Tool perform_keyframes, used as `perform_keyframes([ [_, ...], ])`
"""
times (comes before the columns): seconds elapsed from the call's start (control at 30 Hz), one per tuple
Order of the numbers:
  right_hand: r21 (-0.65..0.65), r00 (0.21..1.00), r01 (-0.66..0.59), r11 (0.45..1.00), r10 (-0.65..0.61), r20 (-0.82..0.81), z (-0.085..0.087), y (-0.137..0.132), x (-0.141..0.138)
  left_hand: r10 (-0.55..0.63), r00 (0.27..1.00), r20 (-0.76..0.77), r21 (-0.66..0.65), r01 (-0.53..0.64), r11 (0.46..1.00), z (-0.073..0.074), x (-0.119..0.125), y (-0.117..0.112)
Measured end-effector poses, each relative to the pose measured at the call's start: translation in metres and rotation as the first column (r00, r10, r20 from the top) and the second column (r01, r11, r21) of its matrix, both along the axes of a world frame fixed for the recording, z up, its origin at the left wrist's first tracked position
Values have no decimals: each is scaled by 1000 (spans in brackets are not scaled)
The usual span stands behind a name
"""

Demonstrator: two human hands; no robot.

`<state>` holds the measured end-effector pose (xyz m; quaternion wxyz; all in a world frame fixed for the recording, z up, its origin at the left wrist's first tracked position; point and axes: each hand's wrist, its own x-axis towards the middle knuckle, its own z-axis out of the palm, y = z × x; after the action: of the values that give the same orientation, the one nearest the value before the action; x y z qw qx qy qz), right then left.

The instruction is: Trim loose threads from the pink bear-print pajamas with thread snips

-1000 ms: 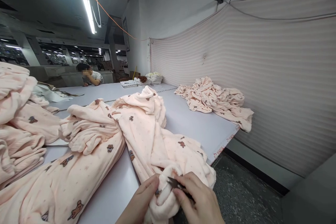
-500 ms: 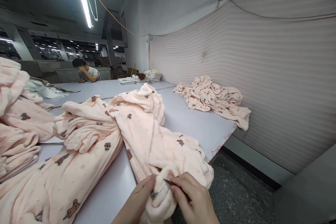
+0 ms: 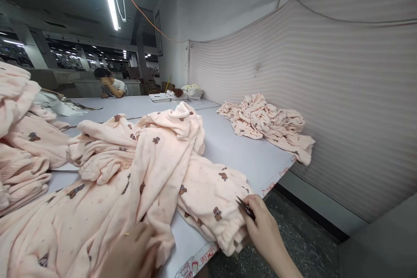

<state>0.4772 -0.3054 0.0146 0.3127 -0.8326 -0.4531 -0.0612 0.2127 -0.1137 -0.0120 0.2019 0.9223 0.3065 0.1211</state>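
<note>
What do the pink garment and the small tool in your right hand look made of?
Garment: seemingly soft fleece or plush, matte, thick rounded folds, printed with brown bears. Tool in the right hand: thin, dark, pointed, probably metal snips; too small to be sure.

A single head-worn camera looks forward and slightly down along the table, close above the hands at the lower frame edge, the striped curtain filling the right.
</note>
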Motion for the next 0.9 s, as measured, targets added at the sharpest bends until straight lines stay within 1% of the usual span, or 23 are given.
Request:
perform_keyframes([
  [0.03,40,999,-8,999,10,-47,3,2,1,-46,997,59,-194,57,979,-3,18,-18],
  [0.07,63,997,-19,998,24,-79,5,3,2,-89,994,67,-272,104,957,-7,37,-37],
  [0.13,72,994,-36,997,44,-100,8,3,2,-145,985,91,-379,169,910,-19,73,-69],
  [0.17,70,994,-39,997,46,-99,9,3,1,-69,978,196,-456,153,877,-25,88,-82],
  [0.23,52,996,-38,998,42,-78,11,-2,-2,84,923,377,-552,151,820,-33,109,-98],
  [0.27,33,998,-34,999,36,-51,13,-5,-5,151,879,452,-560,149,815,-34,115,-102],
  [0.3,8,999,-31,1000,31,-16,16,-8,-9,182,839,513,-537,148,831,-33,118,-103],
  [0.37,-39,997,-49,998,51,58,23,-15,-19,180,783,596,-437,127,891,-26,116,-101],
  [0.43,-78,985,-123,989,131,112,32,-21,-32,137,771,622,-334,103,937,-15,108,-96],
  [0.5,-130,949,-226,965,248,195,37,-23,-44,99,791,603,-273,89,958,-4,100,-93],
  [0.57,-186,885,-287,940,335,323,37,-22,-51,59,811,582,-222,89,971,2,95,-90],
  [0.63,-208,838,-290,934,352,417,33,-19,-54,22,815,579,-184,104,977,4,94,-88],
  [0.67,-201,832,-281,938,343,437,31,-17,-54,7,815,580,-172,115,978,4,93,-88],
  [0.77,-163,850,-269,949,314,422,27,-14,-53,-25,808,589,-159,146,976,3,93,-85],
  [0.9,-144,885,-272,951,306,351,30,-14,-54,-20,802,597,-193,168,967,9,93,-83],
])
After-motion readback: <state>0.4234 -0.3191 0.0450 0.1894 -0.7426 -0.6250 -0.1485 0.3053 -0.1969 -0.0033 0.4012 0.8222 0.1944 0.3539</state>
